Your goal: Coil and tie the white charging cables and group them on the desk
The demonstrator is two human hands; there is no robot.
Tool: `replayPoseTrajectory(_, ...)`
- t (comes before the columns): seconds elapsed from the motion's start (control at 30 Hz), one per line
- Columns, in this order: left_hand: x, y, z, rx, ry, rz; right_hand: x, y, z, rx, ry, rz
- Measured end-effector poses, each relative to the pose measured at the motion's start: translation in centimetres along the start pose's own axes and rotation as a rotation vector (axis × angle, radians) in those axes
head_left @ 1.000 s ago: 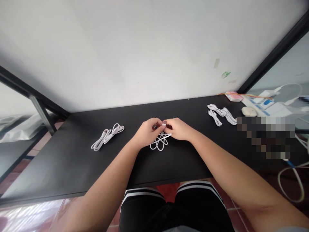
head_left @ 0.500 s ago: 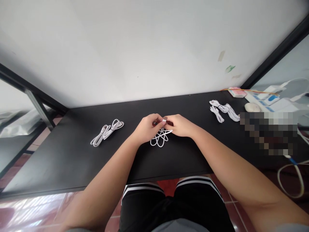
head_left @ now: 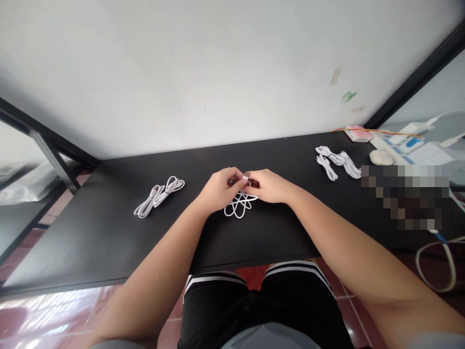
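A white cable (head_left: 238, 207) with its loops spread out hangs under my hands, just over or on the black table (head_left: 163, 252); whether it touches is unclear. My left hand (head_left: 225, 188) is closed on the cable near its plug end. From the other side, my right hand (head_left: 267, 185) pinches the same cable, its fingertips close to those of my left hand. A connector with a metal tip (head_left: 246, 177) shows between the fingertips. Parts of the fingers and the cable there are hidden.
Bundled white cables (head_left: 159, 197) lie on the table at the left. More bundled white cables (head_left: 338, 160) are at the right, near a white mouse (head_left: 381, 157), a pink and white box (head_left: 358, 134) and a power strip (head_left: 394, 149) with plugs. A pale wall stands behind.
The view has shifted slightly. Both hands remain together on the cable, with only a small change in the fingers around the connector.
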State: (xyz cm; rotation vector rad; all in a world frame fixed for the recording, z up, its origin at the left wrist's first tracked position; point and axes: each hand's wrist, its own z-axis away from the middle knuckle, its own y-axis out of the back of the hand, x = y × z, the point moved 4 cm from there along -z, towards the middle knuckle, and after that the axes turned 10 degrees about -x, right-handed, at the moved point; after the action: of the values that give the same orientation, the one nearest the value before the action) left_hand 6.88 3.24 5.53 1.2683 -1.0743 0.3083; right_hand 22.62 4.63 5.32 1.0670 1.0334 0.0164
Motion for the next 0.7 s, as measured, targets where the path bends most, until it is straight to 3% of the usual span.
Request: replayPoseTrajectory(0.7, -0.29, -0.08, -0.07, -0.013, 0.023, 0.051, -0.07, -0.03, 0.04, -0.014, -0.002, -0.005)
